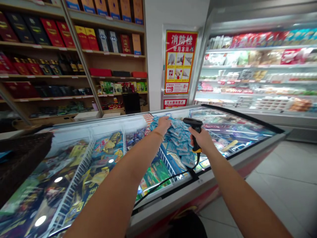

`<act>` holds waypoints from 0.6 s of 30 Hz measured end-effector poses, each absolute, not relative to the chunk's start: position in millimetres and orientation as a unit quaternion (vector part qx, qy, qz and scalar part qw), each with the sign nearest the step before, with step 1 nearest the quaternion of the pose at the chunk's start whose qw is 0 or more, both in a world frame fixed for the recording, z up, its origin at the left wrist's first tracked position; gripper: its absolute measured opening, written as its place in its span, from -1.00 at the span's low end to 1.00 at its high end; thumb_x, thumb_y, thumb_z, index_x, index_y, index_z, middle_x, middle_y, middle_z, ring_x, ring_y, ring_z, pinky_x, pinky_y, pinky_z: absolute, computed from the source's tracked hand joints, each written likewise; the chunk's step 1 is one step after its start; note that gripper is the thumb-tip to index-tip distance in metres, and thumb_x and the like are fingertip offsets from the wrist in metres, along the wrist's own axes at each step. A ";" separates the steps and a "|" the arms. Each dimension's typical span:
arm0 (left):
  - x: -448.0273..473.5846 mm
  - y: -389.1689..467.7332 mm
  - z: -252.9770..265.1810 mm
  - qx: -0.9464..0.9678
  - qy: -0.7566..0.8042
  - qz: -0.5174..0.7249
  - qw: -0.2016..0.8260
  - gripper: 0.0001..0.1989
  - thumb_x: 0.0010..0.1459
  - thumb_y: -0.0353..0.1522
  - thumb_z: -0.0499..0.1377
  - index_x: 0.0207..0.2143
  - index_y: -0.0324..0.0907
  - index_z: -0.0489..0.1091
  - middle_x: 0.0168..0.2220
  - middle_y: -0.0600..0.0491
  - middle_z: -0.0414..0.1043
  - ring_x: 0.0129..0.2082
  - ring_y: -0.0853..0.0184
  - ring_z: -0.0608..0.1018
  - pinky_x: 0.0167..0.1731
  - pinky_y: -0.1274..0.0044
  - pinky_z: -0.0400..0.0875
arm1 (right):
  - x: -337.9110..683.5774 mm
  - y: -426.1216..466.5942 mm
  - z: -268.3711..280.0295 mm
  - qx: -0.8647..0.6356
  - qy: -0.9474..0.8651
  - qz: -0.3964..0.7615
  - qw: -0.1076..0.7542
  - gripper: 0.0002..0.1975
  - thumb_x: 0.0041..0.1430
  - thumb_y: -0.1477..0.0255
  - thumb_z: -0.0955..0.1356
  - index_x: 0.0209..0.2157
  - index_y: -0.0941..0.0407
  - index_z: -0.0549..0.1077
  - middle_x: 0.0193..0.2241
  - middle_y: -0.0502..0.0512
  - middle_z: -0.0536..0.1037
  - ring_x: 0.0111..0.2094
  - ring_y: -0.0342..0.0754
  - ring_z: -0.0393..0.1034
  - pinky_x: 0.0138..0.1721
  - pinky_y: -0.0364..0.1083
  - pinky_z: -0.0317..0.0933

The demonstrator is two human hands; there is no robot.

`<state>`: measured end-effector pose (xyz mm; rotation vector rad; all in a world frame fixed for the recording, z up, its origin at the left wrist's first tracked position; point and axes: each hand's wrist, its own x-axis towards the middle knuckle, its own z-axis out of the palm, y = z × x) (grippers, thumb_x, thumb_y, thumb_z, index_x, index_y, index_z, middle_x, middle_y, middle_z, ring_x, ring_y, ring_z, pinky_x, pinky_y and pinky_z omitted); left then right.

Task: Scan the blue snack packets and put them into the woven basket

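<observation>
While the right hand (204, 141) gripped a scanner (194, 122) (black, corded), the left hand (163, 125) touched blue packets (177, 136), its grip indiscernible.

Matt black plastic on the scanner (194, 123), with a smooth, rubbery-looking cord (168, 178), and look at those blue packets (177, 134), all crinkled, shiny film! Now smooth glass on the freezer lid (247, 124), throwing back streaks of light, white-coated wire on the divider (71, 185), and a rough, woven finish on the dark basket (27, 158). Behind, it's wood-look shelves (116, 54), a smooth matt wall (155, 66) and a glossy poster (182, 48), with smooth, faintly shiny floor tiles (274, 178) below.
</observation>
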<state>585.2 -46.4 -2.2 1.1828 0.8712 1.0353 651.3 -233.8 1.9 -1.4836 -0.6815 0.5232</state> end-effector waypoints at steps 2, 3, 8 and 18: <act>577.2 -44.8 -0.3 0.532 0.370 0.456 0.611 -0.71 0.00 -0.67 0.26 -0.21 -0.30 0.53 -0.07 -0.15 0.53 -0.25 0.23 0.63 -0.21 0.43 0.55 | 647.8 -227.7 -0.8 -0.655 -0.308 0.232 0.650 -0.72 0.14 0.32 0.47 -0.44 0.08 0.29 -0.70 -0.10 0.39 -0.78 -0.15 0.27 -0.77 -0.16 0.16; 571.0 -43.5 0.9 0.537 0.367 0.459 0.605 -0.71 -0.01 -0.67 0.27 -0.21 -0.30 0.54 -0.06 -0.15 0.53 -0.25 0.23 0.63 -0.21 0.43 0.54 | 645.3 -224.2 -2.3 -0.654 -0.310 0.236 0.648 -0.71 0.12 0.30 0.48 -0.43 0.07 0.29 -0.70 -0.10 0.39 -0.78 -0.14 0.27 -0.77 -0.16 0.16; 514.7 -32.0 7.7 0.534 0.389 0.489 0.570 -0.76 -0.02 -0.65 0.26 -0.27 -0.29 0.52 -0.17 -0.12 0.54 -0.26 0.25 0.61 -0.25 0.45 0.53 | 623.3 -203.6 -9.6 -0.647 -0.313 0.270 0.641 -0.69 0.10 0.29 0.49 -0.42 0.06 0.27 -0.72 -0.12 0.37 -0.80 -0.14 0.24 -0.77 -0.15 0.12; 286.0 14.5 20.1 0.524 0.503 0.561 0.396 -0.82 -0.03 -0.52 0.18 -0.32 -0.20 0.49 -0.34 0.01 0.49 -0.36 0.33 0.52 -0.35 0.51 0.44 | 519.3 -150.4 -22.7 -0.591 -0.393 0.353 0.610 -0.70 0.14 0.29 0.46 -0.40 0.06 0.26 -0.72 -0.14 0.36 -0.80 -0.17 0.23 -0.78 -0.18 0.12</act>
